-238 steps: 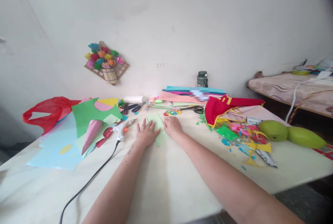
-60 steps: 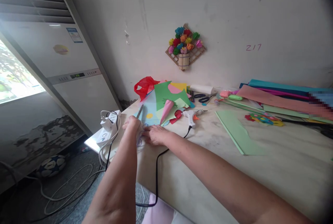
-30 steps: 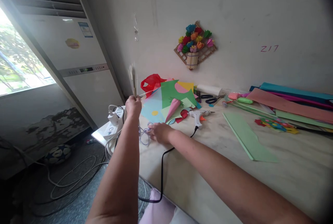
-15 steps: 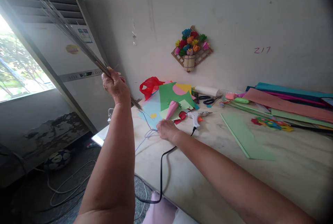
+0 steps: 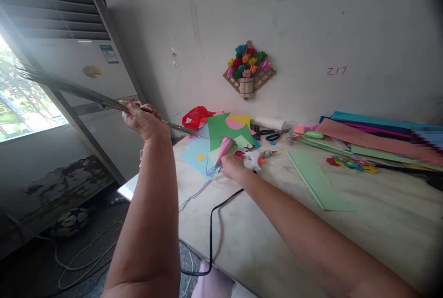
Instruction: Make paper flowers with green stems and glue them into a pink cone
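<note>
My left hand (image 5: 143, 120) is closed around a long bundle of thin grey wires (image 5: 79, 89), held above the table's left end. The bundle slants down to the right, its lower end near the paper sheets. Low over the tabletop, my right hand (image 5: 232, 167) has its fingers curled in beside a pink paper cone (image 5: 224, 148). Loose lilac string (image 5: 197, 192) lies just left of its fingertips; whether they grip any of it is hidden. Behind that hand rests a white glue gun (image 5: 255, 157). Green paper (image 5: 217, 129) and light blue paper (image 5: 194, 155) lie further back.
A black cord (image 5: 212, 224) runs off the table's front edge. Black-handled scissors (image 5: 273, 136) and a white roll (image 5: 270, 122) lie by the wall. Paper sheets (image 5: 367, 136) are stacked at right, near a light green sheet (image 5: 318, 187). A tall air conditioner (image 5: 86, 58) stands left.
The wire bundle in my left hand has tipped from steep to flatter. My right hand has shifted right, towards the glue gun, and the string now lies left of its fingertips.
</note>
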A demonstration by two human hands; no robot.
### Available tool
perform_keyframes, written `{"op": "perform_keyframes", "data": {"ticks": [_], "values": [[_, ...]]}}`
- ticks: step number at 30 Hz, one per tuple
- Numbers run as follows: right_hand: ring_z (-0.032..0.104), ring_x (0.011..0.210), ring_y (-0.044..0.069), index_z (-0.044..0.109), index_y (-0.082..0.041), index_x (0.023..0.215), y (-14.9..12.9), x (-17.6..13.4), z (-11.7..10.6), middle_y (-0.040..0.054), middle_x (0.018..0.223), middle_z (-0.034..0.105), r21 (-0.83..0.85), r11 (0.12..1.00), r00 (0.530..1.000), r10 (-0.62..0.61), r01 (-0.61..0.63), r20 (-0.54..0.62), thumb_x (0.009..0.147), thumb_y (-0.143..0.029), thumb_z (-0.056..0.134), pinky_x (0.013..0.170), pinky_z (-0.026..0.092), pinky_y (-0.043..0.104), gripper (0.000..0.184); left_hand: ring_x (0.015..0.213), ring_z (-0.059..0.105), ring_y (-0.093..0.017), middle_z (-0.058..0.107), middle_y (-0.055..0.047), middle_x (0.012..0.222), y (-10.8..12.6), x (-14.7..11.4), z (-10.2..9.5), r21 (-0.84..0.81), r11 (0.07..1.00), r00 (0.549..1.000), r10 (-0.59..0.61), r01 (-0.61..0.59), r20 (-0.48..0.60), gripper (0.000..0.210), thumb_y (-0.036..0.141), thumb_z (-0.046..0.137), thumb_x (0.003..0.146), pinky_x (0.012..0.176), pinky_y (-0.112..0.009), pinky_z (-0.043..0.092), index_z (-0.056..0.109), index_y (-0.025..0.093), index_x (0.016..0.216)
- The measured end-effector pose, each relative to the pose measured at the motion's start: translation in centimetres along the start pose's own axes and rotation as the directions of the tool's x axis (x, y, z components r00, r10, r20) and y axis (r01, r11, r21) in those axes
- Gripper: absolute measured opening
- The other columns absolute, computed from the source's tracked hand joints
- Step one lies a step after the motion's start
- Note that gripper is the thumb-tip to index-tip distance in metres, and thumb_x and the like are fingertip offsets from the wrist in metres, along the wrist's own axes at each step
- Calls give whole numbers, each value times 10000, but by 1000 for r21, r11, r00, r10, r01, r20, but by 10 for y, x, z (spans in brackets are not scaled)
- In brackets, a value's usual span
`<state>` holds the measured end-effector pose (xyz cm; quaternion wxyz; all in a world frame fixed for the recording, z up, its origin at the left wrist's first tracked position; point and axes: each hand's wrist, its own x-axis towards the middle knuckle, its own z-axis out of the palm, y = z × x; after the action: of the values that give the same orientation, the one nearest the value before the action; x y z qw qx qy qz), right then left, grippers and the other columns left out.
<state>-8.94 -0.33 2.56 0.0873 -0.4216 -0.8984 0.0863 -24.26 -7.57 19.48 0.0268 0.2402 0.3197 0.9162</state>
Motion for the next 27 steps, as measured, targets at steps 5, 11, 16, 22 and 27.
{"op": "perform_keyframes", "data": {"ticks": [5,11,16,22,27], "values": [[587,942,266,600,-163,1006,10,-5,-8,134,967,640,3,999,995,50,-50,-90,738,-148,518,778,441,352,280,365,253,-31,297,83,489,-5,-4,3,-15,1000,992,-2,0,-128,266,384,204,908,389,-202,145,251,210,712],[560,1005,139,564,-244,1152,-13,-6,-5,-1,1179,578,318,914,965,-264,253,-8,728,-209,537,834,430,196,426,340,226,-40,295,78,488,-15,-7,11,-99,987,989,-137,130,-61,288,420,240,886,371,-201,138,284,207,697],[489,1092,185,638,-196,1039,-1,-11,-3,56,1153,578,198,953,968,-202,229,-151,746,-207,500,918,383,270,324,334,212,-42,299,72,487,-23,-24,18,-185,919,937,-337,349,91,310,423,251,889,355,-200,134,287,206,670],[516,1027,175,623,-247,1023,-2,-25,-4,38,1153,549,21,927,921,-370,375,-123,747,-197,504,875,404,284,305,331,203,-57,281,68,460,-24,-40,25,-263,844,882,-425,467,202,313,375,267,892,347,-208,145,295,202,633],[551,968,247,660,-144,822,-43,-23,8,107,965,626,-13,895,895,-446,446,20,682,-29,476,839,415,369,258,331,202,-55,264,67,456,-19,-46,29,-268,815,849,-438,514,295,332,395,315,878,346,-210,136,292,199,610]]}}
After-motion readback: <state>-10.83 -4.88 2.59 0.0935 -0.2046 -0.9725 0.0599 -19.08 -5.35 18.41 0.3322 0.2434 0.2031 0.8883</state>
